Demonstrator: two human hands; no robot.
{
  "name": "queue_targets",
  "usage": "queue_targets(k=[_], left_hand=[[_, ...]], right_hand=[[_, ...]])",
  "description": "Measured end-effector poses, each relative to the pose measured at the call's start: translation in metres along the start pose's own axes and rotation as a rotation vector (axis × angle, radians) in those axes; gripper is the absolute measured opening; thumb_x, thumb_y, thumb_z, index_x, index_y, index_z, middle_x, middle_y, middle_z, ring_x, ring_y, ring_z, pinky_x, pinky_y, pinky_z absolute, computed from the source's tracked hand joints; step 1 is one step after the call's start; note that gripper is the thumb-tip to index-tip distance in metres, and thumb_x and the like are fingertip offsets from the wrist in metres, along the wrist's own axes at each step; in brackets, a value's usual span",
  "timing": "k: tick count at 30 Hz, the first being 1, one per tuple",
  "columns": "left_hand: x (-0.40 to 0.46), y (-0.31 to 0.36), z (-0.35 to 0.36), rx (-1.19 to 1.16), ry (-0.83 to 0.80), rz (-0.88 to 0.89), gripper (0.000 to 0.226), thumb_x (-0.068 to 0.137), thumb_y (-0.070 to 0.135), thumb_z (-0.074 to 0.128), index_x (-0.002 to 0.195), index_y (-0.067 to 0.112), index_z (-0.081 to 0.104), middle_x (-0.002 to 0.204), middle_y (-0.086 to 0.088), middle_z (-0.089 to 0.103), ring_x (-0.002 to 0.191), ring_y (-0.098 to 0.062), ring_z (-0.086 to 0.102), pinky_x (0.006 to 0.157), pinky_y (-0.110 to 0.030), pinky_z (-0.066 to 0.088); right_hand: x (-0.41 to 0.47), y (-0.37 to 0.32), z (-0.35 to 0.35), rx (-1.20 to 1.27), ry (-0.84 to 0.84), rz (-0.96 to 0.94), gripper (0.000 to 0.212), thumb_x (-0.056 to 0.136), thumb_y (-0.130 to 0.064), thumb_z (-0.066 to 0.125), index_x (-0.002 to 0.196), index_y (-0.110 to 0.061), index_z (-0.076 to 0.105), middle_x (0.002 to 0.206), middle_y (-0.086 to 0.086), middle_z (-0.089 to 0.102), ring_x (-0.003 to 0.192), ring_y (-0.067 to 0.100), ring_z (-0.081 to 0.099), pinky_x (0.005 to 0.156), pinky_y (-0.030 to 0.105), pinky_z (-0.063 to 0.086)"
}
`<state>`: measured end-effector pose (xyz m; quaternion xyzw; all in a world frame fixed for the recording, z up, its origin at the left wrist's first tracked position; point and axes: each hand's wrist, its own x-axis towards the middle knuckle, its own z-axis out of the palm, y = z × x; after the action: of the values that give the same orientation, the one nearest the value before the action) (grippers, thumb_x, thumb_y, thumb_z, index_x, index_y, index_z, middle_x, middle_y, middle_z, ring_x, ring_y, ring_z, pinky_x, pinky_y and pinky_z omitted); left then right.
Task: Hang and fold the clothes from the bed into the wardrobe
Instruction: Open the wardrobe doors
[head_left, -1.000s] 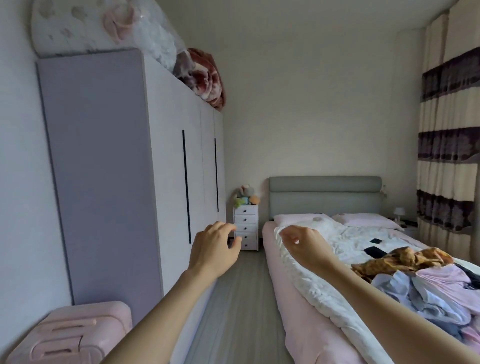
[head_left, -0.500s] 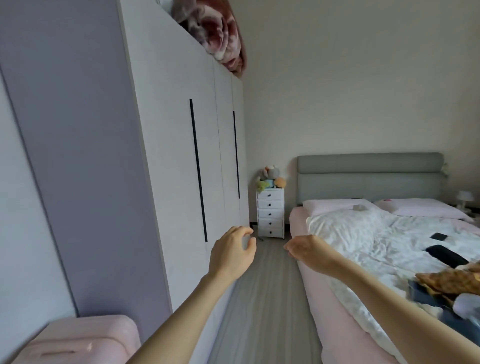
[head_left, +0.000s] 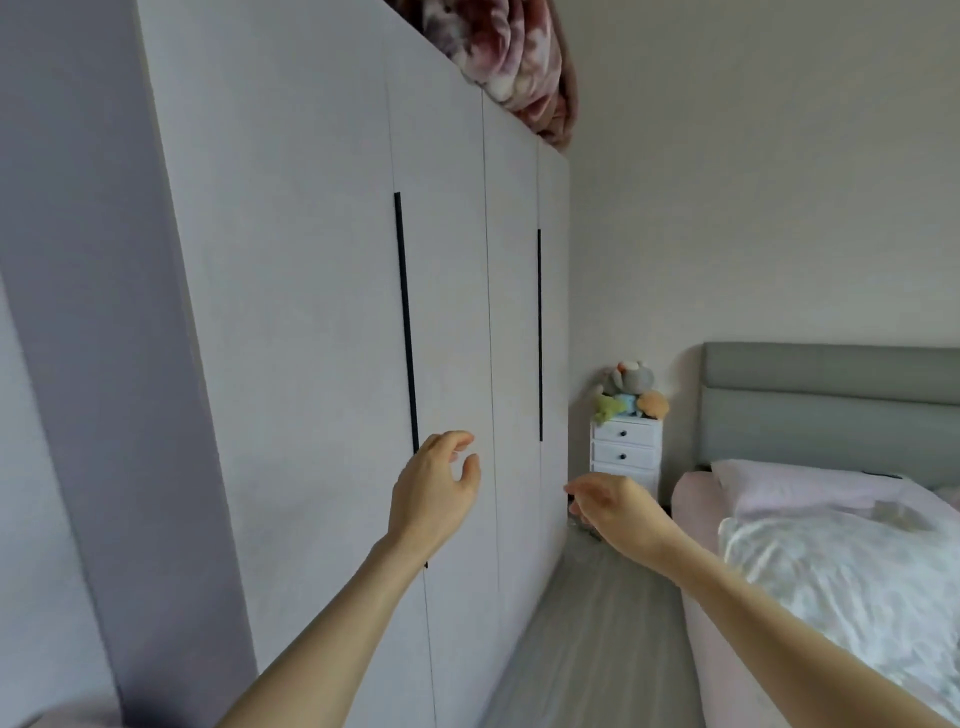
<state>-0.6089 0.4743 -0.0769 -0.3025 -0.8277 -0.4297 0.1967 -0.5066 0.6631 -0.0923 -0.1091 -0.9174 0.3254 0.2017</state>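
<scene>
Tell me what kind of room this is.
A bedroom, most likely in a home. A bed with a grey padded headboard stands on the right, a tall white wardrobe with closed doors fills the left wall, and a small white drawer chest topped with plush toys stands between them.

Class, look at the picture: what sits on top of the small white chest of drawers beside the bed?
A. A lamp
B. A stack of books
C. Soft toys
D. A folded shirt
C: soft toys are piled on the white chest of drawers.
</scene>
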Motion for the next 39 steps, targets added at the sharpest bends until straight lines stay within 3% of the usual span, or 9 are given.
queue_targets(k=[4, 9, 15, 18, 22, 25, 30, 35, 39], left_hand=[[0.051, -0.034, 0.025, 0.054, 0.059, -0.072, 0.028, 0.093, 0.02, 0.051, 0.12, 0.02, 0.057, 0.12, 0.008, 0.058, 0.106, -0.007, 0.056, 0.084, -0.021, 0.04], [0.121, -0.082, 0.053, 0.127, 0.173, -0.169, 0.033, 0.093, 0.021, 0.049, 0.126, 0.021, 0.052, 0.124, 0.007, 0.056, 0.109, -0.01, 0.054, 0.085, -0.024, 0.04], [0.218, -0.145, 0.089, 0.209, 0.314, -0.142, 0.038, 0.093, 0.02, 0.048, 0.131, 0.02, 0.047, 0.128, 0.006, 0.051, 0.115, -0.012, 0.052, 0.088, -0.03, 0.044], [0.269, -0.169, 0.096, 0.335, 0.393, -0.085, 0.041, 0.091, 0.015, 0.052, 0.131, 0.013, 0.05, 0.127, -0.002, 0.054, 0.116, -0.022, 0.052, 0.092, -0.038, 0.046], [0.322, -0.191, 0.111, 0.562, 0.638, 0.033, 0.038, 0.074, 0.008, 0.069, 0.112, 0.007, 0.064, 0.102, -0.007, 0.067, 0.09, -0.028, 0.066, 0.067, -0.034, 0.054], [0.341, -0.2, 0.122, 0.754, 0.773, 0.076, 0.034, 0.08, 0.023, 0.051, 0.108, 0.012, 0.066, 0.096, -0.002, 0.069, 0.083, -0.021, 0.067, 0.057, -0.029, 0.051], [0.355, -0.211, 0.132, 0.749, 0.903, 0.009, 0.025, 0.083, 0.027, 0.051, 0.103, 0.014, 0.055, 0.085, 0.0, 0.068, 0.069, -0.019, 0.066, 0.052, -0.027, 0.047], [0.362, -0.209, 0.144, 0.809, 0.928, -0.159, 0.025, 0.084, 0.019, 0.065, 0.107, 0.011, 0.059, 0.08, -0.002, 0.066, 0.069, -0.02, 0.061, 0.058, -0.029, 0.048], [0.365, -0.199, 0.157, 0.776, 0.96, -0.364, 0.017, 0.094, 0.021, 0.051, 0.106, 0.009, 0.055, 0.079, -0.002, 0.062, 0.066, -0.019, 0.056, 0.057, -0.03, 0.04]], right_hand=[[0.072, 0.021, 0.027, 0.028, -0.065, -0.06, 0.029, 0.098, -0.013, 0.043, 0.12, -0.012, 0.06, 0.11, 0.0, 0.064, 0.097, 0.012, 0.061, 0.084, 0.02, 0.047], [0.166, 0.042, 0.063, 0.037, -0.079, -0.134, 0.028, 0.096, -0.014, 0.043, 0.118, -0.018, 0.061, 0.101, 0.003, 0.069, 0.091, 0.022, 0.065, 0.083, 0.029, 0.052], [0.305, 0.049, 0.108, 0.003, -0.052, -0.314, 0.03, 0.096, -0.016, 0.043, 0.121, -0.02, 0.059, 0.114, -0.004, 0.063, 0.097, 0.01, 0.058, 0.09, 0.027, 0.047], [0.376, 0.037, 0.127, -0.033, -0.003, -0.454, 0.034, 0.097, -0.017, 0.042, 0.129, -0.023, 0.053, 0.127, -0.005, 0.054, 0.111, 0.011, 0.053, 0.095, 0.028, 0.044], [0.441, 0.023, 0.148, -0.084, 0.15, -0.683, 0.042, 0.095, -0.016, 0.042, 0.137, -0.018, 0.043, 0.136, 0.001, 0.044, 0.124, 0.019, 0.044, 0.094, 0.025, 0.041], [0.484, 0.02, 0.167, -0.085, 0.274, -0.853, 0.049, 0.084, -0.011, 0.044, 0.133, -0.01, 0.044, 0.133, 0.014, 0.048, 0.12, 0.028, 0.047, 0.095, 0.039, 0.047], [0.541, 0.016, 0.214, -0.057, 0.358, -0.999, 0.048, 0.092, -0.018, 0.034, 0.138, -0.007, 0.033, 0.142, 0.024, 0.032, 0.133, 0.038, 0.031, 0.106, 0.058, 0.029], [0.569, 0.017, 0.252, 0.116, 0.49, -1.098, 0.055, 0.091, -0.022, 0.032, 0.144, -0.013, 0.021, 0.148, 0.019, 0.021, 0.146, 0.025, 0.001, 0.114, 0.054, 0.005], [0.575, 0.018, 0.259, 0.106, 0.495, -1.158, 0.053, 0.095, -0.028, 0.027, 0.146, -0.014, 0.022, 0.148, 0.019, 0.02, 0.143, 0.032, 0.011, 0.113, 0.056, 0.006]])
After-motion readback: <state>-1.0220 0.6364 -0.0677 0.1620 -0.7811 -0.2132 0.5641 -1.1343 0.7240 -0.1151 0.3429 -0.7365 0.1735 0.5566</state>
